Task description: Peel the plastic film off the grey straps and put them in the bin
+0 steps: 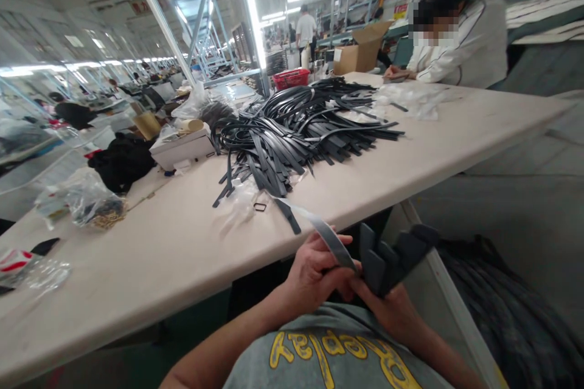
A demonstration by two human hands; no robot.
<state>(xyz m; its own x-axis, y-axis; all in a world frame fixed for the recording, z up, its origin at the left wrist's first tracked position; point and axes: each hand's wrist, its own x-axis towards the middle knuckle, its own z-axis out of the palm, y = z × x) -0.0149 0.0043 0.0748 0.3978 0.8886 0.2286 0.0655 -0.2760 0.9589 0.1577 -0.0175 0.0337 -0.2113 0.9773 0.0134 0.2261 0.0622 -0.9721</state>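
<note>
The person is sitting at the near edge of a long pale table (410, 152), working with both hands held low over the lap. The left hand (314, 273) is pinching one dark strap (326, 234) between thumb and fingers, and that strap is running up and away to the table edge, where its far end is lying just beside a small black buckle ring (260, 207). The right hand (392, 307) is closing its fingers around a folded bundle of straps (392, 255), whose cut ends are fanning upward and to the right. The two hands are touching, so the step in hand seems to be gathering: a single strap is being drawn in toward the stack already collected. The next move probably calls for sliding that strap flush against the bundle and keeping the ends aligned so none slips out. Farther along the table a large heap of black straps (296, 127) is sprawling, with clear plastic bags (91, 200) lying to the left, a white box (182, 149) beyond them, and a seated co-worker (465, 42) working at the far right corner.
</note>
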